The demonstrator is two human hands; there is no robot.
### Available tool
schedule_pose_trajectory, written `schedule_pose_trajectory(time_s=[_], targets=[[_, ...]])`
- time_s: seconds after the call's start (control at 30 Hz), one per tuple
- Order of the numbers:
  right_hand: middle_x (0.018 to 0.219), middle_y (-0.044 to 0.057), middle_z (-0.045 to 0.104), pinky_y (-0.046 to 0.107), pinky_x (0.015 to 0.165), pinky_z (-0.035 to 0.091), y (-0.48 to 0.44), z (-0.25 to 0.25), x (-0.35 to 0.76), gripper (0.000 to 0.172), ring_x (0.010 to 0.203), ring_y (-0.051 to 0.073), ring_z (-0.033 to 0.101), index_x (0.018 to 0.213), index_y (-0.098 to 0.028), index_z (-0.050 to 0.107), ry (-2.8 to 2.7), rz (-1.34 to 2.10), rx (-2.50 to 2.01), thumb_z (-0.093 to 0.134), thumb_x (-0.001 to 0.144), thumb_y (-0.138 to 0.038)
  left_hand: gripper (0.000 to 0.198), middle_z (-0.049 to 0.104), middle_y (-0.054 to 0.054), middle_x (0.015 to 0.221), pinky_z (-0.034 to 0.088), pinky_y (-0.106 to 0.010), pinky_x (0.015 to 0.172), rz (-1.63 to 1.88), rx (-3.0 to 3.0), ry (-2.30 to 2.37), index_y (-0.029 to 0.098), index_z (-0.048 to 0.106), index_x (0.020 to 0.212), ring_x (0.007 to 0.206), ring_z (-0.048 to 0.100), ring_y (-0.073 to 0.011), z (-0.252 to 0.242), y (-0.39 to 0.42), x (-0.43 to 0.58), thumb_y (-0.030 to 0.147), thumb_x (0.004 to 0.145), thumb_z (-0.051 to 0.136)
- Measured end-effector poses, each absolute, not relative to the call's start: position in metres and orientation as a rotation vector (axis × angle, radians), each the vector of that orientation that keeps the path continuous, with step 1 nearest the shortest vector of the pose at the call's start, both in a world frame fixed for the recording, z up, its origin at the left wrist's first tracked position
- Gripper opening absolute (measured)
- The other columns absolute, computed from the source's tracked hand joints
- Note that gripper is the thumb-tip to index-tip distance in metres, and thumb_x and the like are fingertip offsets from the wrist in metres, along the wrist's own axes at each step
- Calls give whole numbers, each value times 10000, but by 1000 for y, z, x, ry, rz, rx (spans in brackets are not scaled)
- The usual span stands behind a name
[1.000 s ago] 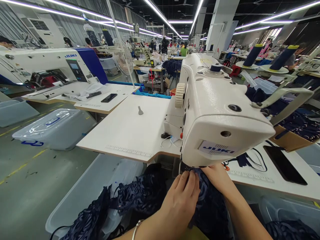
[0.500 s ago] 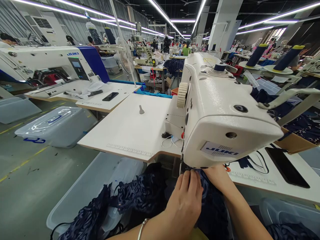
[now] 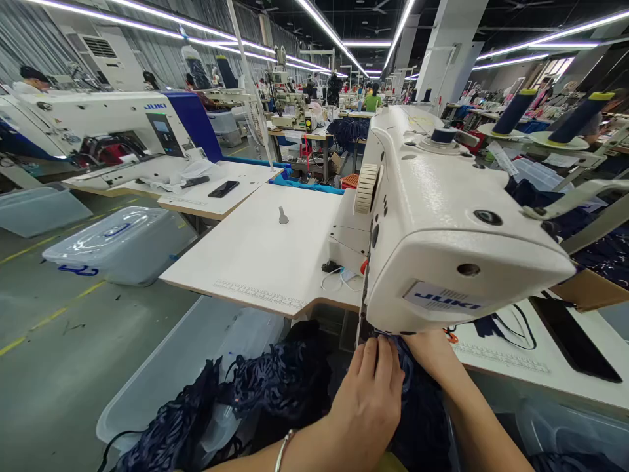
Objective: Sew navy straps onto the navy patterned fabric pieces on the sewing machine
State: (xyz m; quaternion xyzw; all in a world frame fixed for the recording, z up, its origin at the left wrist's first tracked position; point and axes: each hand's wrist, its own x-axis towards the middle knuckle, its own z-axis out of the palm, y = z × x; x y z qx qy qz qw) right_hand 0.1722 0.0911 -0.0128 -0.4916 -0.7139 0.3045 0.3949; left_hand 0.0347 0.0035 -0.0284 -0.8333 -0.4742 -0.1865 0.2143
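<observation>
My left hand (image 3: 369,393) lies on dark navy lace fabric (image 3: 417,406) just below the head of a white JUKI sewing machine (image 3: 442,223), fingers together and pressing the cloth toward the needle area. My right hand (image 3: 432,354) reaches under the machine head from the right; its fingers are hidden behind the head and the fabric. More of the navy lace (image 3: 275,380) trails left into a clear plastic bin (image 3: 167,380). A thin bracelet sits on my left wrist.
White sewing table (image 3: 265,249) extends left. A black phone (image 3: 572,337) and scissors lie on the table at right. Thread cones (image 3: 514,111) stand behind. Another JUKI machine (image 3: 108,131) and a lidded plastic box (image 3: 118,242) are at left. Other workers sit far back.
The view has shifted slightly, so the machine sits a little further right. Both hands stay on the fabric under the machine head, the left having edged slightly forward.
</observation>
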Motion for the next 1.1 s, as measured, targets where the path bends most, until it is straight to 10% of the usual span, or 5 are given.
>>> schedule_pose_trajectory(time_s=[0.33, 1.1], targets=[[717, 64, 749, 429, 983, 466, 91, -18, 172, 251, 1017, 285, 656, 628, -256, 693, -1835, 726, -1215, 498, 787, -250, 355, 629, -145, 1120, 481, -375, 863, -587, -2309, -1323, 15, 583, 1187, 1006, 584, -262, -26, 5, 27, 247, 961, 438], [976, 87, 750, 373, 880, 510, 86, -14, 170, 350, 974, 248, 666, 1042, -185, 707, -1690, 923, -1289, 496, 775, -266, 326, 635, -123, 1122, 484, -371, 883, -641, -2422, -1232, 46, 583, 1186, 1029, 593, -250, -26, 9, 22, 207, 978, 390]])
